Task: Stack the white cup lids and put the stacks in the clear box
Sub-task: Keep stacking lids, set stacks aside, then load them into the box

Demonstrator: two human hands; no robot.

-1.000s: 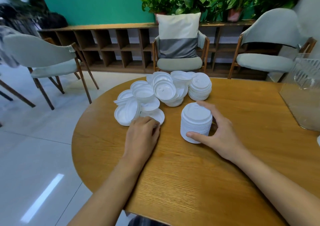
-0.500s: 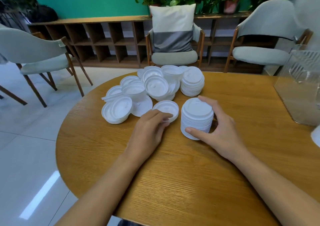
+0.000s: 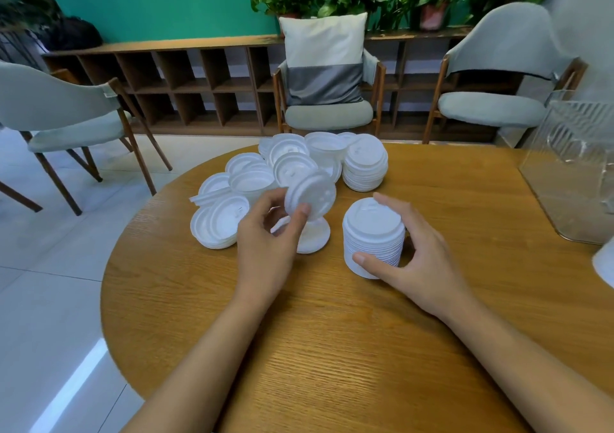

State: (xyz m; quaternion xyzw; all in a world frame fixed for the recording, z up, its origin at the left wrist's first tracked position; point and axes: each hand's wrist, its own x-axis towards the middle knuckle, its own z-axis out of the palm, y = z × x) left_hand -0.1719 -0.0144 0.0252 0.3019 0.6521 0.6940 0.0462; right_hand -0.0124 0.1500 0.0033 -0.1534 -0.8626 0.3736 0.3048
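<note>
My left hand (image 3: pixel 265 243) pinches a single white lid (image 3: pixel 312 196) and holds it tilted above the table, just left of the near stack. That near stack of white lids (image 3: pixel 373 236) stands upright on the round wooden table (image 3: pixel 332 349), and my right hand (image 3: pixel 418 259) curls around its right side with the thumb at its base. Behind lies a loose pile of white lids (image 3: pixel 252 186), and a second, shorter stack (image 3: pixel 365 166) stands at the pile's right. The clear box (image 3: pixel 578 170) stands at the table's right edge.
One lid (image 3: pixel 314 234) lies flat on the table under the lifted one. Three grey chairs (image 3: pixel 327 113) surround the table's far side, with a wooden shelf (image 3: pixel 186 80) and potted plants behind. A white object (image 3: pixel 606 263) shows at the right frame edge.
My left hand has drawn a lid from the pile and lifted it off the table, tilted, toward the near stack. My right hand stays around the stack.
</note>
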